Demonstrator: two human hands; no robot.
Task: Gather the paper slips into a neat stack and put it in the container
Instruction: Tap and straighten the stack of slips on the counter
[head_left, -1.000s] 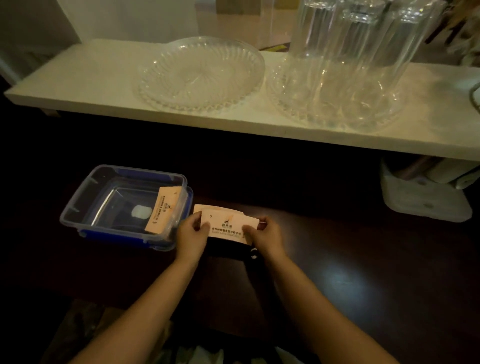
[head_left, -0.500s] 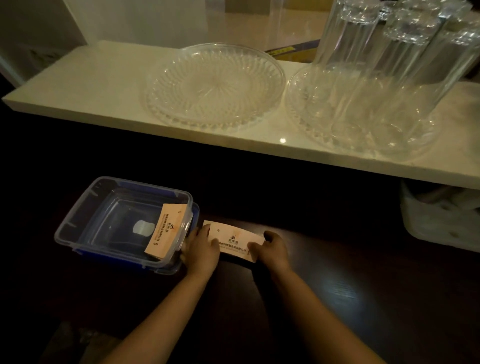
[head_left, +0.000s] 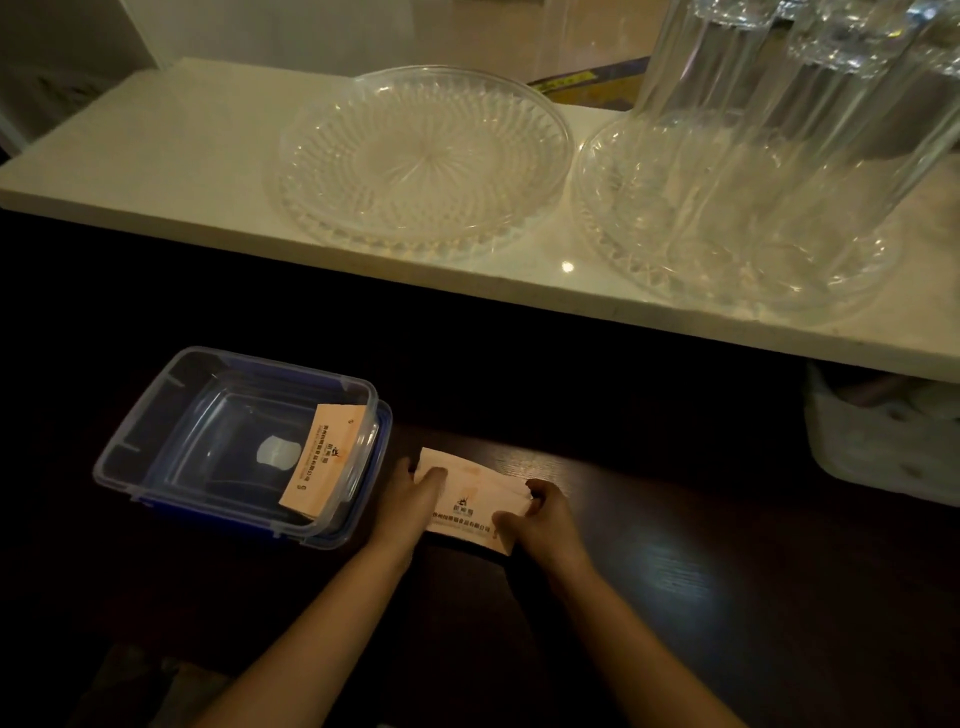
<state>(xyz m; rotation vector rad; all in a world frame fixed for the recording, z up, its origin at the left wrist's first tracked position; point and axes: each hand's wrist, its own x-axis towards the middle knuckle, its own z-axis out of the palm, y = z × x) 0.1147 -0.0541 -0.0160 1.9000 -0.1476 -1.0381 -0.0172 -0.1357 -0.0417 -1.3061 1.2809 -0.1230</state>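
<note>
A small stack of pale orange paper slips with dark print lies on the dark table. My left hand grips its left end, thumb on top. My right hand pinches its right end. Just left of them stands a clear plastic container resting on its blue lid. One more orange slip leans inside against the container's right wall, partly over the rim.
A white shelf runs across above the table, holding a clear glass plate and a second glass plate with tall upturned glasses. A white plastic object sits under the shelf at the right.
The view has shifted closer and lower. Both hands have kept hold of the slips, which now lie flatter on the table and look more evenly squared than a second ago.
</note>
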